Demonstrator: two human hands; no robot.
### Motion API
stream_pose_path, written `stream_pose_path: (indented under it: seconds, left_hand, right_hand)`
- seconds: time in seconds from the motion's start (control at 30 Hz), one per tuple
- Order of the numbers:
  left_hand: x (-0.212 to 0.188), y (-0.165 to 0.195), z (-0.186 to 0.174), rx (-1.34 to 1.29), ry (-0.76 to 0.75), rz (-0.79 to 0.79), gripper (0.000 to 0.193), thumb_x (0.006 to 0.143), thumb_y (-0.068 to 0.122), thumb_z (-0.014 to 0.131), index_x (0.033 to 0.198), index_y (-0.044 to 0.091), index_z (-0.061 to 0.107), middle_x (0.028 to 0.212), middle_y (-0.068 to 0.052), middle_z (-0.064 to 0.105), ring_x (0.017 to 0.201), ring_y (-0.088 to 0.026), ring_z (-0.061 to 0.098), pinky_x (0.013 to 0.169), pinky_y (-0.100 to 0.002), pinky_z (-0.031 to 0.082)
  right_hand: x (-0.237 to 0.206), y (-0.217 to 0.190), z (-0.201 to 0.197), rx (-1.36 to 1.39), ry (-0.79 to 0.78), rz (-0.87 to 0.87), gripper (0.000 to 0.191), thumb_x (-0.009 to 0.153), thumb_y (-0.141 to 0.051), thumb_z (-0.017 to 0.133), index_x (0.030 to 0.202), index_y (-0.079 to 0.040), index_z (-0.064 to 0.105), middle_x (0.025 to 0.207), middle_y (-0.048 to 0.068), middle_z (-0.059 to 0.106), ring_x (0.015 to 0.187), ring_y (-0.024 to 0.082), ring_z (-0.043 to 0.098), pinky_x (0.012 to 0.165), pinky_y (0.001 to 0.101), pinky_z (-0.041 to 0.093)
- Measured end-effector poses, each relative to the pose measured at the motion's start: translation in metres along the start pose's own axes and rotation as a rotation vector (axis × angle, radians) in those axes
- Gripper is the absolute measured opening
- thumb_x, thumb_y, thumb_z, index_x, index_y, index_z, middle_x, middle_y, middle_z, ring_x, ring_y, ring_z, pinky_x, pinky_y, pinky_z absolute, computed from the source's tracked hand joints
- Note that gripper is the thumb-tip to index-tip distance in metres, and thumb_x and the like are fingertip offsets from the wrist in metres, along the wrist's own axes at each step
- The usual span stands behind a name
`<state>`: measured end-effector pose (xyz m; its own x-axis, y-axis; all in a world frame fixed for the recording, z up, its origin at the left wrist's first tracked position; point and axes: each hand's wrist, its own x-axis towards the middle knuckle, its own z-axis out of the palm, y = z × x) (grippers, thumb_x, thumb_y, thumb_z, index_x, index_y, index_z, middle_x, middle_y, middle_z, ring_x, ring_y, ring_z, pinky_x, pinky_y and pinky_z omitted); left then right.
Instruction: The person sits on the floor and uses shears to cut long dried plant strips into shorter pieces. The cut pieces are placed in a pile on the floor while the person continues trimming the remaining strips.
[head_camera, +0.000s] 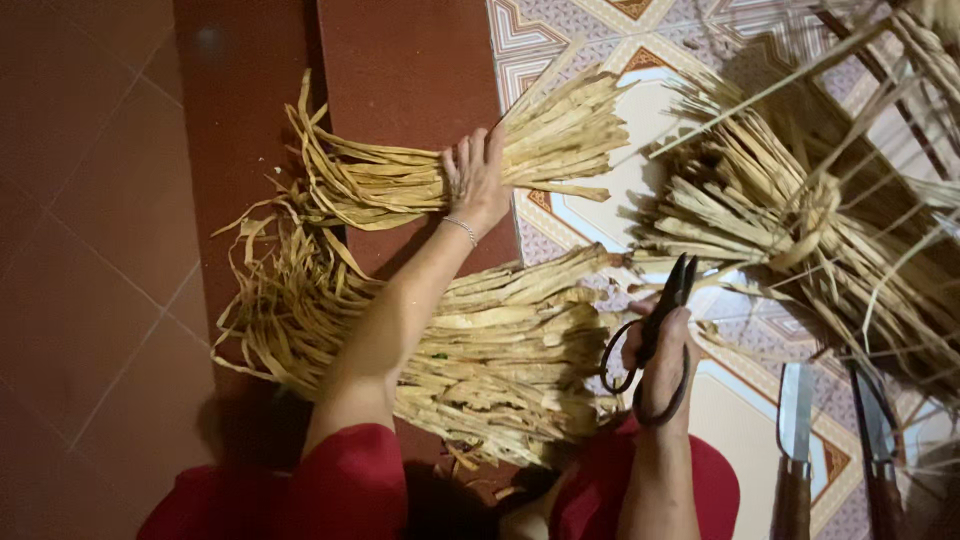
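Observation:
My left hand (478, 178) presses down on the middle of a bundle of dried pale-yellow plant strips (400, 180) lying across a dark red surface. A thin bracelet sits on that wrist. My right hand (662, 350) grips black scissors (655, 335) with large loop handles, blades pointing up and closed. A larger pile of the same dried strips (500, 350) lies under my left forearm, between the two hands. I wear red sleeves.
A third heap of dried strips (780, 210) with long thin stalks spreads at the right over a patterned tile floor (560, 40). Two knives with wooden handles (795, 440) (875, 440) lie at the lower right. Red-brown floor tiles (90, 250) fill the left.

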<state>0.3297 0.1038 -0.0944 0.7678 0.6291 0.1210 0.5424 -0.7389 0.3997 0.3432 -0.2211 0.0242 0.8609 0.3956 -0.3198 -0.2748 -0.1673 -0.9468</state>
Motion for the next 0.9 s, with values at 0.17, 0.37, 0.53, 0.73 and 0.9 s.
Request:
stream_pose_path:
  seconds: [0.17, 0.37, 0.53, 0.73, 0.9]
  left_hand:
    - [-0.046, 0.020, -0.023, -0.072, 0.033, 0.224, 0.070, 0.074, 0.026, 0.085, 0.134, 0.006, 0.056, 0.133, -0.018, 0.052, 0.131, -0.034, 0.041, 0.110, -0.055, 0.027]
    - [-0.094, 0.045, -0.007, -0.168, -0.382, 0.146, 0.040, 0.084, 0.035, 0.081, 0.114, 0.011, 0.070, 0.114, -0.009, 0.059, 0.118, -0.027, 0.049, 0.104, -0.049, 0.036]
    - [-0.101, 0.050, 0.004, -0.261, -0.121, 0.223, 0.011, 0.092, 0.016, 0.073, 0.100, 0.010, 0.077, 0.106, -0.007, 0.067, 0.107, -0.022, 0.062, 0.091, -0.042, 0.050]
    - [-0.114, 0.055, -0.058, -0.751, -0.386, -0.093, 0.027, 0.096, 0.028, 0.070, 0.112, 0.008, 0.075, 0.090, 0.000, 0.075, 0.073, -0.009, 0.063, 0.068, -0.028, 0.054]
    - [-0.147, 0.068, -0.119, -0.765, -0.406, -0.197, 0.030, 0.097, 0.032, 0.071, 0.112, 0.007, 0.077, 0.082, -0.002, 0.072, 0.068, -0.007, 0.059, 0.062, -0.026, 0.050]
  right_hand:
    - [0.005, -0.002, -0.016, 0.081, 0.058, -0.034, 0.072, 0.108, -0.062, 0.035, 0.114, 0.004, 0.062, 0.065, 0.003, 0.045, 0.054, 0.013, 0.042, 0.049, 0.0285, 0.034]
    - [0.018, 0.020, -0.012, 0.095, 0.016, -0.034, 0.066, 0.107, -0.058, 0.036, 0.117, 0.002, 0.062, 0.067, 0.002, 0.050, 0.055, 0.012, 0.047, 0.051, 0.0280, 0.040]
    - [0.036, 0.054, -0.003, -0.023, -0.093, -0.172, 0.054, 0.109, -0.052, 0.038, 0.122, -0.002, 0.056, 0.075, 0.002, 0.054, 0.065, 0.013, 0.053, 0.059, 0.0294, 0.044]
    - [0.023, 0.062, 0.010, -0.352, -0.205, -0.220, 0.052, 0.111, -0.047, 0.037, 0.122, -0.004, 0.062, 0.078, 0.002, 0.058, 0.070, 0.013, 0.054, 0.063, 0.0300, 0.045]
    - [-0.019, 0.036, 0.025, -0.123, -0.420, -0.264, 0.052, 0.112, -0.044, 0.033, 0.137, -0.007, 0.059, 0.086, 0.001, 0.059, 0.075, 0.012, 0.054, 0.067, 0.0282, 0.044]
